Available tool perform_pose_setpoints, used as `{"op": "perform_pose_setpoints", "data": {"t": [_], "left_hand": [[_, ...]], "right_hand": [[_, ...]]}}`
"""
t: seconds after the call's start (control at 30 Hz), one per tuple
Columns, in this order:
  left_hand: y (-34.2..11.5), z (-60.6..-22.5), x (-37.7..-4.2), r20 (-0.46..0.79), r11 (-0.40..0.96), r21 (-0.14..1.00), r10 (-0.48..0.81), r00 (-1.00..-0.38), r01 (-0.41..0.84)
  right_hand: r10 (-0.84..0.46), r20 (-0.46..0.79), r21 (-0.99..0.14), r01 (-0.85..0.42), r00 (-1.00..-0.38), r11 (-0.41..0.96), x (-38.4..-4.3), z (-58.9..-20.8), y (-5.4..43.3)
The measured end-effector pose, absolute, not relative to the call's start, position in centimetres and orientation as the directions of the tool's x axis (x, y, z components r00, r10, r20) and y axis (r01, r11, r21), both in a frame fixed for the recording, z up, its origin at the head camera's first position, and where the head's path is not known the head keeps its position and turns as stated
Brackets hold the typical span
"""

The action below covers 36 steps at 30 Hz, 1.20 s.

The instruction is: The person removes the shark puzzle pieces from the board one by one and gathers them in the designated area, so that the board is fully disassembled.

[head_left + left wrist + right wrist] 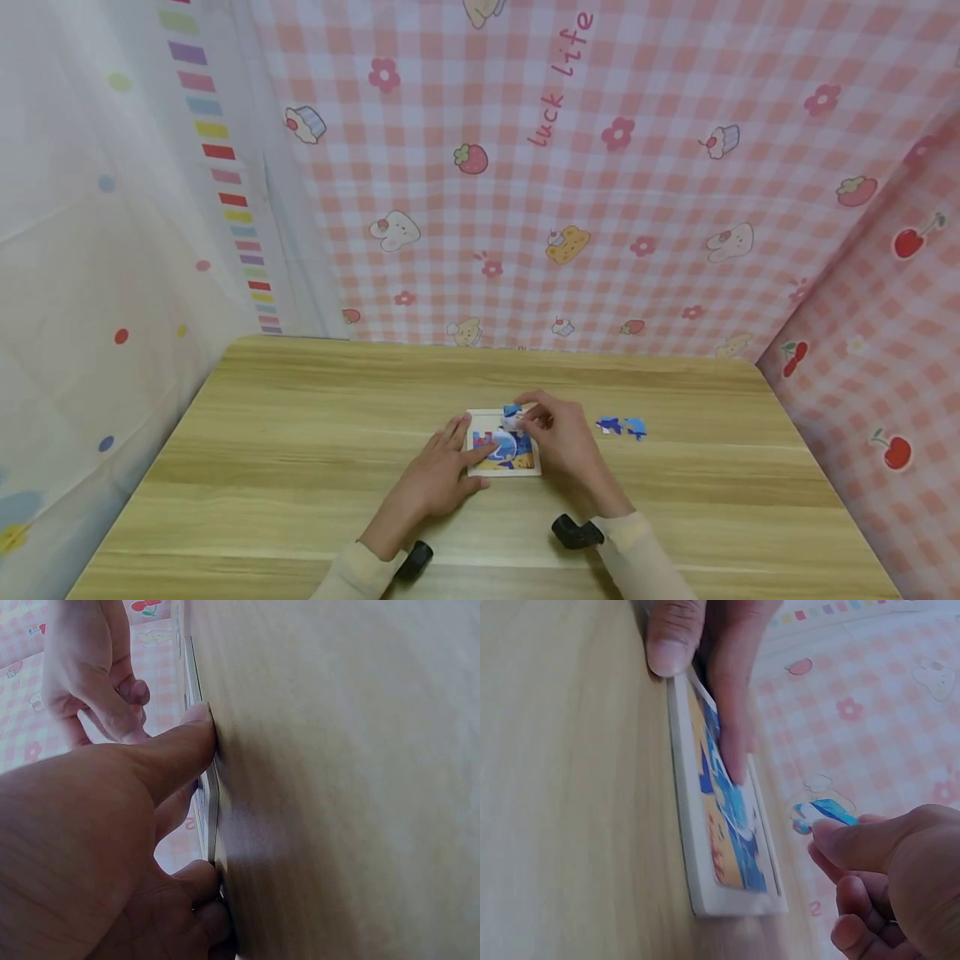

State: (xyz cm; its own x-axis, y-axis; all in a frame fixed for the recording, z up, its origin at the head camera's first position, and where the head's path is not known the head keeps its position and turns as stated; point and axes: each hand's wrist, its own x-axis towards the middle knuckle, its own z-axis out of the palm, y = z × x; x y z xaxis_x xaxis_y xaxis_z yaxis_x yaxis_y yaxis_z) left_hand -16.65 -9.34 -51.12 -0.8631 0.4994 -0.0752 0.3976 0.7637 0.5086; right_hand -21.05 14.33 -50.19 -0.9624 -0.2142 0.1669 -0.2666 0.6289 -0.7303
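Note:
A small square jigsaw puzzle with a white frame [504, 476] lies on the table, part of its blue sea picture filled in with pieces. My left hand [441, 473] rests on its left side. The index finger presses on the picture, while the thumb [196, 720] lies along the near edge of the frame. Over the frame's upper right part, my right hand [564, 432] pinches a blue and white puzzle piece [829, 810] between thumb and fingers. In the right wrist view that piece is held above the picture.
Right of the frame lie loose blue puzzle pieces [621, 427] on the wooden table [300, 433]. A pink checked cloth [510, 208] hangs behind the table, with more cloth at both sides. Black devices [576, 532] are strapped to both wrists.

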Motion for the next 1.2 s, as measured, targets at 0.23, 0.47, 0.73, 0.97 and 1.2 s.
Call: {"op": "perform_pose_setpoints", "data": {"t": [0.23, 0.47, 0.73, 0.97, 1.2], "left_hand": [[-9.4, -51.3, -16.6, -0.073, 0.761, 0.515, 0.497, -0.865, 0.394], [-9.5, -51.3, -16.4, -0.085, 0.760, 0.527, 0.492, -0.866, 0.380], [-9.5, -51.3, -16.5, -0.087, 0.759, 0.529, 0.494, -0.865, 0.380], [-9.5, -51.2, -16.5, -0.082, 0.755, 0.532, 0.496, -0.865, 0.383], [-9.5, -51.4, -16.6, -0.091, 0.759, 0.532, 0.493, -0.865, 0.376]], "right_hand": [[-0.230, 0.187, -0.711, -0.293, -0.955, 0.639, -20.9, -50.3, 16.3], [-0.198, 0.203, -0.674, -0.284, -0.959, 0.682, -20.7, -50.6, 18.5], [-0.197, 0.278, -0.610, -0.331, -0.940, 0.720, -20.8, -51.0, 21.1], [-0.193, 0.309, -0.580, -0.345, -0.931, 0.738, -21.0, -51.4, 23.4], [-0.207, 0.313, -0.545, -0.354, -0.927, 0.760, -21.1, -52.0, 24.8]]}}
